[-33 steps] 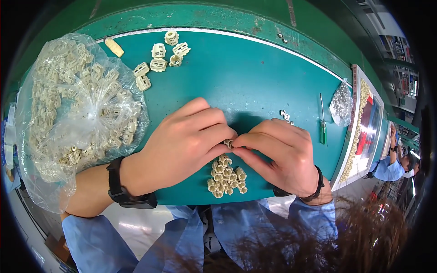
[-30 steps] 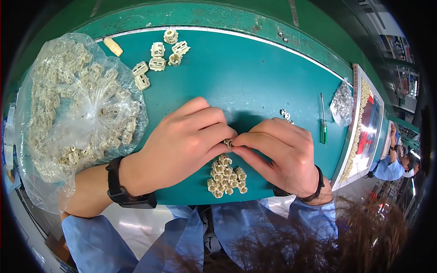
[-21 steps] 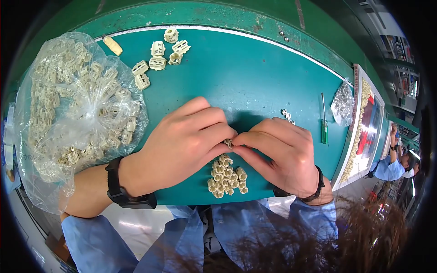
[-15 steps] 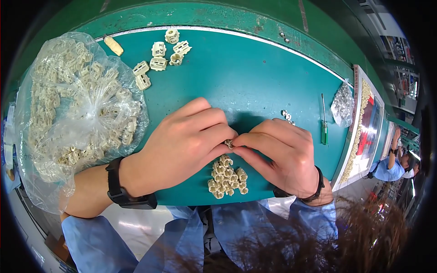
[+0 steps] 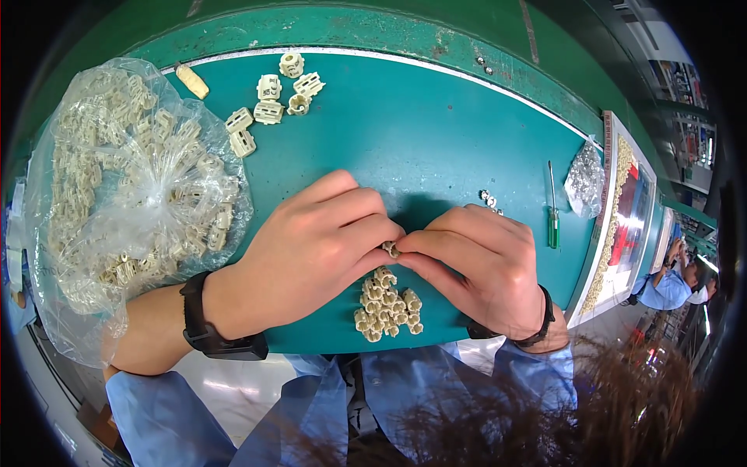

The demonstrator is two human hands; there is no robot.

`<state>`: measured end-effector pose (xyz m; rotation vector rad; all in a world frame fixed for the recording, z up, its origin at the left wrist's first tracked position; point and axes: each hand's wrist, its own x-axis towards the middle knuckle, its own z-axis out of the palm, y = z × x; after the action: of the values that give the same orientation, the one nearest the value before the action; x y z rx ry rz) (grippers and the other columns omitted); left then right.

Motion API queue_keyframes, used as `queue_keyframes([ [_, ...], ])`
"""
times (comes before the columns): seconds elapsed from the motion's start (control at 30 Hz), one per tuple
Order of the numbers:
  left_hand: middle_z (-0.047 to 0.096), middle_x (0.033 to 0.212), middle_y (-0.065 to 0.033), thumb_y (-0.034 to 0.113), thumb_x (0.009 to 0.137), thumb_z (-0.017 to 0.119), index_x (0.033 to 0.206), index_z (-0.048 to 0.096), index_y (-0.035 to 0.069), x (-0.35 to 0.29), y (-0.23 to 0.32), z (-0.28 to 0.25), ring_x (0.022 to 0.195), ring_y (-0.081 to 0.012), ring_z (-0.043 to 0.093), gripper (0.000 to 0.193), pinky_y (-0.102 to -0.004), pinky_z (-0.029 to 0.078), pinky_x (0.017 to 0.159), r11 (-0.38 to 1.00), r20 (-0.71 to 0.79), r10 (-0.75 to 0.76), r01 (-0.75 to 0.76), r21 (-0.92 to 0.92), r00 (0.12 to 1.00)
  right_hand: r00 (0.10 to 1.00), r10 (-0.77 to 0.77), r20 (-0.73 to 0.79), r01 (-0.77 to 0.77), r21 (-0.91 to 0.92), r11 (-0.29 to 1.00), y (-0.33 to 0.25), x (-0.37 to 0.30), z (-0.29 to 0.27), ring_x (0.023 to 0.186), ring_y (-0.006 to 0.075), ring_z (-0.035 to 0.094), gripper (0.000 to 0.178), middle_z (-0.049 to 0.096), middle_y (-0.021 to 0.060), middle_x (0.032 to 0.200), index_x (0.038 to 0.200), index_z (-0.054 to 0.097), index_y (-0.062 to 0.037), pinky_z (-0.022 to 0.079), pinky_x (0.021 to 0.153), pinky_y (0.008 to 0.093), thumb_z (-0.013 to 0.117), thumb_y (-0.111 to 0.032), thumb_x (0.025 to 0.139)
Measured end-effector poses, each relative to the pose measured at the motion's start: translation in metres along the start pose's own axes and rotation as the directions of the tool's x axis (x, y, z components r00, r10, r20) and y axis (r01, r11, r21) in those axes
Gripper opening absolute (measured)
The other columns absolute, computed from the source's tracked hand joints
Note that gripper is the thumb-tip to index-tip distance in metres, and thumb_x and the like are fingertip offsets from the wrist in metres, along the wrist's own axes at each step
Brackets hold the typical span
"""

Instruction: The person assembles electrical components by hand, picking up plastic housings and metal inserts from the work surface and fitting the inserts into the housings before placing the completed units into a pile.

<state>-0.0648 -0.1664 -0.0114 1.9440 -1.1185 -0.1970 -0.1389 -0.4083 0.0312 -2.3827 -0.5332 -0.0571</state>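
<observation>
Between the fingertips of both hands sits a small cream plastic part (image 5: 391, 249), mostly covered by the fingers. My left hand (image 5: 319, 241) pinches it from the left, with thumb and fingers closed. From the right, my right hand (image 5: 475, 261) grips the same part in a closed pinch. Just below the hands, a pile of small cream plastic parts (image 5: 387, 307) lies on the green mat (image 5: 373, 132). A few small shiny metal pieces (image 5: 489, 200) rest beyond my right hand.
A clear plastic bag (image 5: 140, 202) full of cream parts fills the left side. Several larger cream plastic housings (image 5: 268, 113) and a tan stub (image 5: 192, 81) lie at the far left. On the right are a green-handled screwdriver (image 5: 553, 226), a small clear bag (image 5: 584, 180) and a white-edged tray (image 5: 595, 272).
Both hands keep almost the same pose around the small part, which looks slightly turned. The whole view has shifted a little.
</observation>
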Motion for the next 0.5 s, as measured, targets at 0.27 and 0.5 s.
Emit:
queue_keyframes([
  [0.27,0.076,0.104,-0.0025,0.009,0.082,0.096,0.106,0.086,0.009,0.000,-0.001,-0.005,0.096,-0.0273,0.068,0.027,-0.0386,0.059,0.083,1.000,0.033,0.006,-0.006,-0.003,0.999,1.000,-0.007,-0.004,0.007,0.002,1.000,0.005,-0.002,-0.001,0.078,0.0239,0.074,0.023,0.078,0.0052,0.094,0.104,0.086,-0.0062,0.057,0.065,0.0373,0.096,-0.005,0.083],
  [0.5,0.076,0.105,-0.0018,0.011,0.080,0.098,0.108,0.087,0.012,0.002,0.000,-0.007,0.096,-0.0269,0.067,0.030,-0.0389,0.059,0.083,1.000,0.059,-0.006,0.006,0.008,0.998,0.999,0.008,-0.047,-0.006,0.046,0.999,0.011,-0.004,-0.008,0.075,0.0247,0.072,0.021,0.075,0.0041,0.091,0.101,0.086,-0.0082,0.057,0.064,0.0383,0.096,-0.006,0.083],
])
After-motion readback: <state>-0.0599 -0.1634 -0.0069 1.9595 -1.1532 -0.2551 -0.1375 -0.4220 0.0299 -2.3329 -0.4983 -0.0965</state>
